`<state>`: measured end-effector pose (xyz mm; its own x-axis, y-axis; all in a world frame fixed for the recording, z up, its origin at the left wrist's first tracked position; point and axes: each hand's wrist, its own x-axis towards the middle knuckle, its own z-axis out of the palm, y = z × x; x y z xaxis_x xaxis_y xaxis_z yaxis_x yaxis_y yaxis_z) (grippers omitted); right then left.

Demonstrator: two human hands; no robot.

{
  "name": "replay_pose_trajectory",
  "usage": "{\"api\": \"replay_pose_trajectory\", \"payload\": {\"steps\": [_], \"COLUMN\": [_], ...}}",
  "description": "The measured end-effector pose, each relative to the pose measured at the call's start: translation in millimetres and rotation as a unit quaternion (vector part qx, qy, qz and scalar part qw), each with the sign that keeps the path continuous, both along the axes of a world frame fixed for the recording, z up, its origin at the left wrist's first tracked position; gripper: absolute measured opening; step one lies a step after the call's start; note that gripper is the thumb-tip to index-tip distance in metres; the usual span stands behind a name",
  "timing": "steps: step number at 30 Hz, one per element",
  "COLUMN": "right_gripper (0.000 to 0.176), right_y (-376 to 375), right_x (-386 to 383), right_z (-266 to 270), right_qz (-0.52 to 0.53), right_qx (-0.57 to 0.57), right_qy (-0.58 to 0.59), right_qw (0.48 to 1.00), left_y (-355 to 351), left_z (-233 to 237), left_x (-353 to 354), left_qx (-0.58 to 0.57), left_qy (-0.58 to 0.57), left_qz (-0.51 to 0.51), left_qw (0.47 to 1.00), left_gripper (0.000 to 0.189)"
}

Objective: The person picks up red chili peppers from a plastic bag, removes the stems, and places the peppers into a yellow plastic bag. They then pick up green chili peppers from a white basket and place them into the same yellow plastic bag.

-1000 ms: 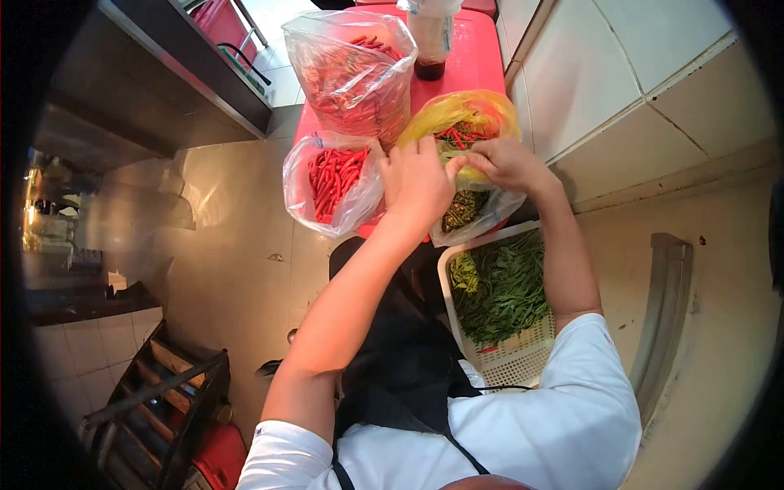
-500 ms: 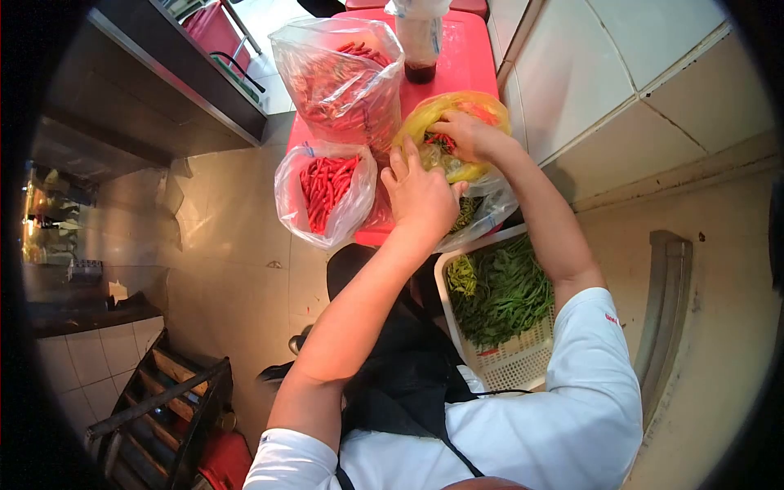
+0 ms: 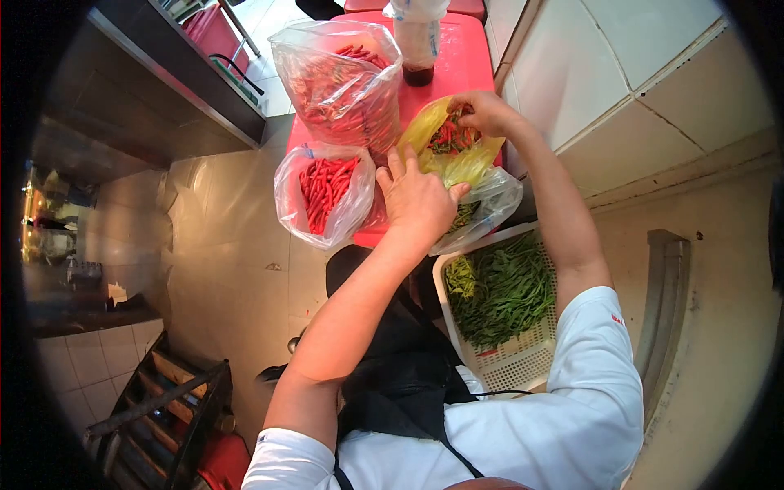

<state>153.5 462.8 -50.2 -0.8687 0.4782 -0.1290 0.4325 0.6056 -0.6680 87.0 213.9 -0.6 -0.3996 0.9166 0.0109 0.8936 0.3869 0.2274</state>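
Observation:
A yellow plastic bag [image 3: 467,169] with red chilies and dark stems [image 3: 452,137] inside lies open on the red table [image 3: 468,51]. My right hand [image 3: 488,113] is at the bag's upper right edge, fingers curled down at its mouth; what they grip is too small to make out. My left hand [image 3: 418,196] rests against the bag's left side, its fingers spread. To the left are a clear bag of bright red chilies [image 3: 328,189] and, behind it, a larger clear bag of red chilies [image 3: 339,86]. Under the yellow bag sits a clear bag [image 3: 490,204] with green contents.
A white basket [image 3: 518,371] of leafy greens [image 3: 502,290] stands below the table's right edge. Near the table's back is a cup of dark liquid [image 3: 418,73]. The tiled wall [image 3: 584,98] runs along the right. A dark slatted rack [image 3: 167,392] stands at lower left.
My right hand has moved up and right, out to the bag's edge. The yellow bag's mouth has changed shape, and more chilies show. My left hand has barely moved.

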Motion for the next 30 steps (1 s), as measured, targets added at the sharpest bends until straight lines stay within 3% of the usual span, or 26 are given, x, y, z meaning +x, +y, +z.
{"api": "replay_pose_trajectory", "payload": {"steps": [4,7,9,10,11,12,13,14,17,20,23,26,27,28,29,30], "right_gripper": [0.036,0.035,0.035,0.032,0.029,0.026,0.021,0.02,0.018,0.018,0.029,0.042,0.05,0.049,0.048,0.046], "right_y": [-5.7,-10.0,-26.1,-33.5,-40.5,-44.4,-44.2,-43.0,-41.3,-49.0,-34.0,-18.8,-18.5,-18.4,-17.5,-15.3], "right_x": [6.3,10.8,19.0,23.4,28.4,32.6,37.6,43.0,52.1,41.5,21.7,7.0,2.5,-0.6,-3.5,-3.2], "right_z": [-3.8,-7.4,-0.7,-4.8,-10.9,-14.3,-12.9,-15.9,-28.2,-15.7,-27.5,-53.1,-48.1,-42.4,-36.2,-36.5], "right_qz": [-0.01,-0.037,-0.005,0.006,0.017,0.027,0.023,0.006,-0.033,-0.094,0.002,0.123,0.082,0.015,-0.051,-0.059], "right_qx": [0.088,0.145,0.143,0.09,0.037,-0.015,0.032,0.046,0.083,0.106,0.127,0.292,0.231,0.068,-0.099,-0.077], "right_qy": [0.041,0.099,0.155,0.103,0.05,-0.003,-0.104,-0.1,-0.098,0.021,0.15,0.133,0.095,0.131,0.161,0.163], "right_qw": [0.995,0.984,0.978,0.991,0.998,1.0,0.994,0.994,0.991,0.99,0.98,0.939,0.965,0.989,0.981,0.982], "left_y": [1.9,3.7,27.5,42.2,53.6,62.2,70.3,76.0,78.9,76.8,75.0,74.0,74.7,75.4,75.0,74.0], "left_z": [-4.2,-2.9,-22.9,-33.3,-37.4,-41.6,-44.9,-48.4,-74.8,-80.5,-78.8,-70.9,-72.1,-73.3,-74.9,-73.5], "left_x": [-0.4,-0.9,-14.4,-22.7,-28.7,-32.0,-34.6,-36.0,-40.6,-35.1,-35.2,-36.4,-37.8,-39.8,-41.8,-41.9], "left_qx": [0.028,0.167,0.273,0.322,0.279,0.195,0.11,0.026,-0.06,-0.032,-0.02,-0.056,-0.069,-0.082,-0.094,-0.101], "left_qy": [-0.002,0.013,-0.106,-0.166,-0.267,-0.245,-0.219,-0.19,-0.117,-0.113,-0.143,-0.154,-0.15,-0.147,-0.144,-0.144], "left_qz": [-0.012,-0.035,-0.134,-0.182,-0.207,-0.168,-0.13,-0.092,-0.031,-0.036,-0.048,-0.06,-0.069,-0.076,-0.082,-0.08], "left_qw": [1.0,0.985,0.947,0.914,0.899,0.935,0.961,0.977,0.991,0.992,0.988,0.985,0.984,0.983,0.982,0.981], "left_gripper": [0.057,0.048,0.038,0.034,0.028,0.029,0.03,0.032,0.036,0.034,0.034,0.039,0.042,0.044,0.046,0.047]}}
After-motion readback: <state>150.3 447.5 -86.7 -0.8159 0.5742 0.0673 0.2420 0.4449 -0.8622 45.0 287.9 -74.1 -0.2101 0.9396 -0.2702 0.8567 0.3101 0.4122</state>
